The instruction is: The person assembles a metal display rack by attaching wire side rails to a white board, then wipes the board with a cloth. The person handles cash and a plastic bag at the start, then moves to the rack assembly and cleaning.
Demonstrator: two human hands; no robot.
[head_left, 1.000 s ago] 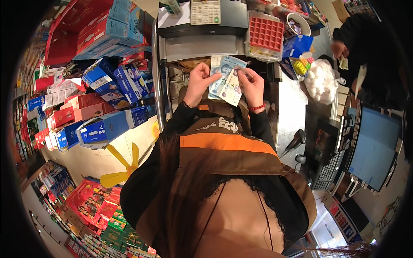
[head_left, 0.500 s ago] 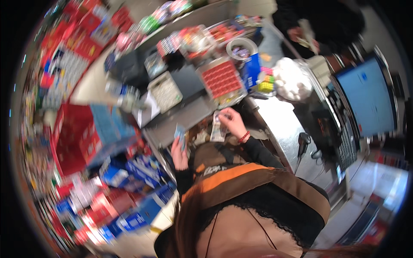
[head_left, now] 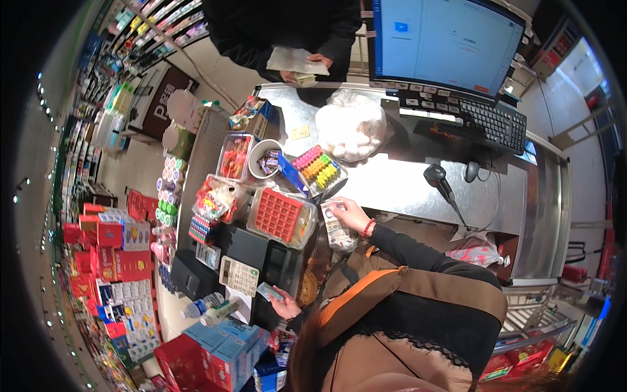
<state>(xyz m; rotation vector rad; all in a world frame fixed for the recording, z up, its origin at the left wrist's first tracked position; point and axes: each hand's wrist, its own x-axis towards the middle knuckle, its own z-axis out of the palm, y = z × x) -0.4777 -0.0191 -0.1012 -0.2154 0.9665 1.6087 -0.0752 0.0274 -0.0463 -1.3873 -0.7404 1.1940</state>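
My right hand (head_left: 351, 217), with a red bead bracelet at its wrist, is closed on a pale printed banknote (head_left: 340, 236) beside the counter's inner edge. Whether it is one note or several I cannot tell. Lower left, my left hand (head_left: 285, 306) pinches a folded bluish banknote (head_left: 268, 291) next to a beige calculator (head_left: 240, 276). Just left of my right hand stands a clear tub with a red gridded tray (head_left: 277, 215) on top. A box of bright coloured small items (head_left: 317, 171) with a blue flap lies beyond my right hand.
Across the metal counter (head_left: 398, 189), a person in black (head_left: 281, 26) holds papers. A white plastic bag (head_left: 351, 127), a monitor (head_left: 447, 46), a keyboard (head_left: 493, 124) and a corded scanner (head_left: 441, 183) are to the right. Bottles (head_left: 202, 305) and blue boxes (head_left: 225, 349) stand lower left.
The view has swung to the right and steadied, so the counter, the monitor and the person opposite show more fully. Both hands still hold their banknotes.
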